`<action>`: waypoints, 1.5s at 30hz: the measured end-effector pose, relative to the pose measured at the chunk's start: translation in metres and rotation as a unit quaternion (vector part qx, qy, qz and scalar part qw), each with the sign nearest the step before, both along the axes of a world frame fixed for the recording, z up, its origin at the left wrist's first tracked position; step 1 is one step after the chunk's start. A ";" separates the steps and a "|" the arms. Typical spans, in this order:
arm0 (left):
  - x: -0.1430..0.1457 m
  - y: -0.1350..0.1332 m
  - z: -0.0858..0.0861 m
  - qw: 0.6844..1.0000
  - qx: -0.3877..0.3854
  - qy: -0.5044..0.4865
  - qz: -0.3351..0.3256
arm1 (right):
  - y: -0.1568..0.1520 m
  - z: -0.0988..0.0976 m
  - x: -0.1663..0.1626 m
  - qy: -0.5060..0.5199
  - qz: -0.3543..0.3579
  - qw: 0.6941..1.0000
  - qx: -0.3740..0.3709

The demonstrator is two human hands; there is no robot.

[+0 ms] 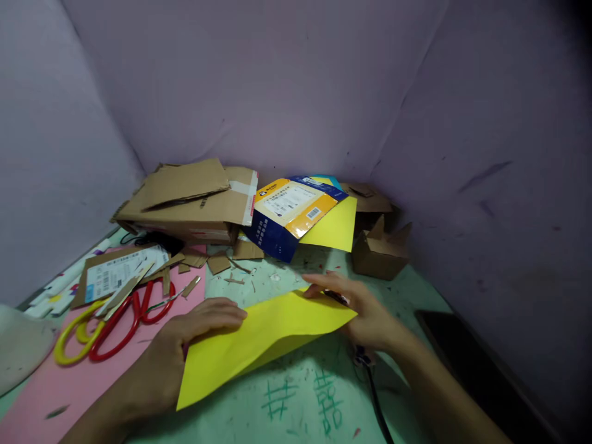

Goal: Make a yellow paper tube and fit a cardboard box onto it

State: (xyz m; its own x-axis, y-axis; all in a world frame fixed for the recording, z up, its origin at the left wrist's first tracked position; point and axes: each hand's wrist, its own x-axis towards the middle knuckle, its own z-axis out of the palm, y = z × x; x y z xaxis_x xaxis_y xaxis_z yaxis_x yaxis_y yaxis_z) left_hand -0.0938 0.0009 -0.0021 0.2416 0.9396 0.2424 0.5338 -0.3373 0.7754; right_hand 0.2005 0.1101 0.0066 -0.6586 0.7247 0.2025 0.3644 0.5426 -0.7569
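A sheet of yellow paper is held slightly bowed above the green table, its near edge lifted. My left hand is closed on the sheet's left part, with the thumb hidden. At the other end, my right hand grips the sheet, fingertips on its far edge. Close by my right hand is a dark object, mostly hidden by the paper and the fingers. A black cord runs toward the near edge from below that hand; I cannot tell whether they are joined.
Red-handled scissors and yellow-handled scissors lie on pink paper among cardboard scraps. Behind are a cardboard box, a blue-and-orange package and a small cardboard piece with pointed ears. A dark flat object lies right.
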 end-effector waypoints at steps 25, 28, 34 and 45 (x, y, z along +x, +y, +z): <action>0.000 -0.014 -0.008 0.997 0.066 0.021 -0.031 | -0.052 -0.007 -0.041 -0.244 0.073 0.868 0.426; -0.001 -0.015 -0.010 0.997 0.064 0.023 -0.029 | -0.052 -0.006 -0.040 -0.230 0.075 0.876 0.416; -0.003 -0.016 -0.011 0.990 0.123 0.048 -0.055 | -0.051 -0.004 -0.037 -0.218 0.078 0.879 0.418; -0.004 -0.014 -0.009 0.978 0.168 0.110 -0.064 | -0.064 -0.008 -0.069 -0.233 0.066 0.863 0.444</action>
State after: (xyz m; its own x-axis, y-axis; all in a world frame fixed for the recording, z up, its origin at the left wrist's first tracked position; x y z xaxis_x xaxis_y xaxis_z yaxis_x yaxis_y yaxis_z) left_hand -0.0978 -0.0126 -0.0113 0.4325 0.7752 0.4605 0.6122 -0.6274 0.4812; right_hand 0.1319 0.0463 -0.0016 -0.8835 0.3322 0.3303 0.4071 0.8934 0.1902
